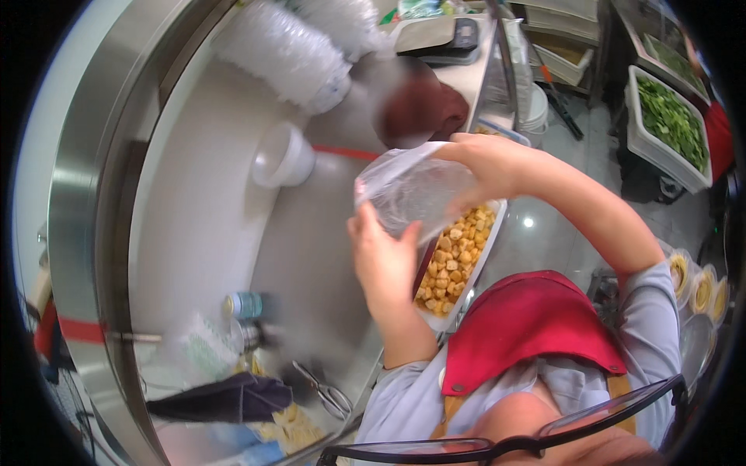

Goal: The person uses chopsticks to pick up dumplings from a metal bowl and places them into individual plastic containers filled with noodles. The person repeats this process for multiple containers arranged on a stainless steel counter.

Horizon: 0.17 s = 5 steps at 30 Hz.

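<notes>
A clear plastic bag (412, 186) is held up between my two hands, its mouth spread wide. My left hand (381, 252) grips the bag's near left edge, thumb apart from the fingers. My right hand (489, 163) is at the bag's far right side, with the fingers partly hidden by the film and blurred. Below the bag lies a white tray (472, 276) of golden-brown food chunks (449, 272), partly covered by the bag and my hands. Nothing can be made out inside the bag.
A white tub (284, 158) stands on the steel counter (311, 233). Scissors (326, 392), a dark cloth (225, 398) and a small jar (245, 304) lie nearer. Beyond are stacked clear plastic containers (284, 58), a scale (439, 37) and a dark red bundle (420, 105). Greens fill a crate (633, 147) at right.
</notes>
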Available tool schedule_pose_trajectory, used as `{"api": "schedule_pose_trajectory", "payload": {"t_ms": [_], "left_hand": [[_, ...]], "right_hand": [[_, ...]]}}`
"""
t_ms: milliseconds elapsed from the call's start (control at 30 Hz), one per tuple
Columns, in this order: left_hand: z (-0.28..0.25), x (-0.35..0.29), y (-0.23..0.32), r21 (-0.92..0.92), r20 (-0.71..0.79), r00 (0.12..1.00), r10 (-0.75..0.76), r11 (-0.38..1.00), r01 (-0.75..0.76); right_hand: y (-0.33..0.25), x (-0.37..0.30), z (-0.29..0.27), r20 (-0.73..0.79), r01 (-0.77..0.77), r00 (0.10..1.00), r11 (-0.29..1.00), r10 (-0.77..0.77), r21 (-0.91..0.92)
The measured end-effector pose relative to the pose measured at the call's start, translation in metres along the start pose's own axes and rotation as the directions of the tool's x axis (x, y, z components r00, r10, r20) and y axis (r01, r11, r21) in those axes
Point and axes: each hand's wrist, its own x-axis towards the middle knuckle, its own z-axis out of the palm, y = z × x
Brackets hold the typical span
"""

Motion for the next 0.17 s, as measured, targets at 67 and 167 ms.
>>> {"api": "schedule_pose_trajectory", "payload": {"t_ms": [67,167], "left_hand": [[-0.014,0.011,-0.023,0.153,-0.023,0.986,-0.165,0.974,0.167],[-0.026,0.029,-0.028,0.310,0.066,0.915,-0.397,0.880,0.360]], "right_hand": [[0.003,0.048,0.021,0.113,0.041,0.992,0.988,-0.058,0.147],[-0.006,0.085,0.043,0.230,-0.022,0.973,0.993,-0.006,0.119]]}}
